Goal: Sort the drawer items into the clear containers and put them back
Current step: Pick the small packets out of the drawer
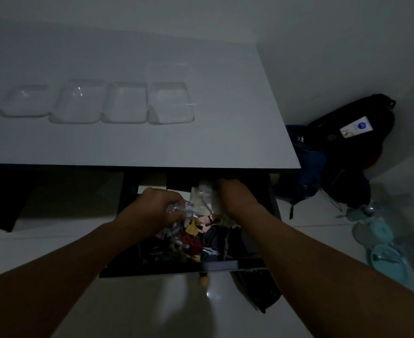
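A dark drawer (166, 270) stands pulled out below the white desk (132, 142). It holds a jumble of small coloured items (192, 240). My left hand (158, 207) is closed on a clear plastic bag (179, 211) of small pieces above the drawer. My right hand (235, 198) reaches into the drawer's back right, beside a pale plastic packet (204, 198); its fingers are hidden in the dark. Several clear containers sit in a row on the desk, from the leftmost one (24, 102) to the rightmost one (171, 104).
Dark bags (354, 142) lie on the floor to the right of the desk, with a white card (356, 129) on top. Teal slippers (381, 242) lie on the pale tiles at the right. A black object (257, 286) rests below the drawer front. The scene is dim.
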{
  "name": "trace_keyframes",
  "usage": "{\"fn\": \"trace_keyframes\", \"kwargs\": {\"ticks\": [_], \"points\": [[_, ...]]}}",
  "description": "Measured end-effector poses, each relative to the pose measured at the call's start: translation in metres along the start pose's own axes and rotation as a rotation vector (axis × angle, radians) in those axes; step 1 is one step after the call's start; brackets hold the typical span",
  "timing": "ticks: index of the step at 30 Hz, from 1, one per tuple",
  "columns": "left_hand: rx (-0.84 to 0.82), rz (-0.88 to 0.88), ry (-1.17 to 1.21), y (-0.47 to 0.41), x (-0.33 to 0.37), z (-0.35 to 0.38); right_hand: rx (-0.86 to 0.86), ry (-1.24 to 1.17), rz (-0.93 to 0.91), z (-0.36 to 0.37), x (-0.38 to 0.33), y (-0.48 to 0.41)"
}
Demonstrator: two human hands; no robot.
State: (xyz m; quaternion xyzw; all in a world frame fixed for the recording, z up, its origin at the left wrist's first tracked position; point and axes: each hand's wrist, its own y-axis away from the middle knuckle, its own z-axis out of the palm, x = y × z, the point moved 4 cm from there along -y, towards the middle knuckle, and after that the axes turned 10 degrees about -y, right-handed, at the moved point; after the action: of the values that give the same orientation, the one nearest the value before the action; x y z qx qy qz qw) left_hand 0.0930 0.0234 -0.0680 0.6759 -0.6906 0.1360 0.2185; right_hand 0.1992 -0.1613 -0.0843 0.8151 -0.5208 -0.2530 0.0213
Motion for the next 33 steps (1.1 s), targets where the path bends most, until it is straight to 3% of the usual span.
{"fn": "trace_keyframes", "kwargs": {"ticks": [4, 10, 17, 25, 33], "points": [[0.032, 0.005, 0.048, 0.006, -0.007, 0.0, -0.02, -0.008, 0.03, 0.013, 0.006, -0.006], [0.065, 0.009, 0.114, 0.015, -0.009, 0.0, 0.149, -0.12, 0.039, 0.016, 0.022, 0.004], [0.109, -0.044, 0.14, 0.022, -0.005, -0.008, 0.323, -0.413, 0.082, -0.003, 0.034, 0.032], [0.176, -0.09, 0.178, 0.035, 0.013, -0.045, 0.365, -0.55, 0.076, -0.069, 0.012, 0.099], [0.256, -0.091, 0.182, 0.043, 0.035, -0.107, 0.519, -0.959, 0.209, -0.147, 0.018, 0.16]]}}
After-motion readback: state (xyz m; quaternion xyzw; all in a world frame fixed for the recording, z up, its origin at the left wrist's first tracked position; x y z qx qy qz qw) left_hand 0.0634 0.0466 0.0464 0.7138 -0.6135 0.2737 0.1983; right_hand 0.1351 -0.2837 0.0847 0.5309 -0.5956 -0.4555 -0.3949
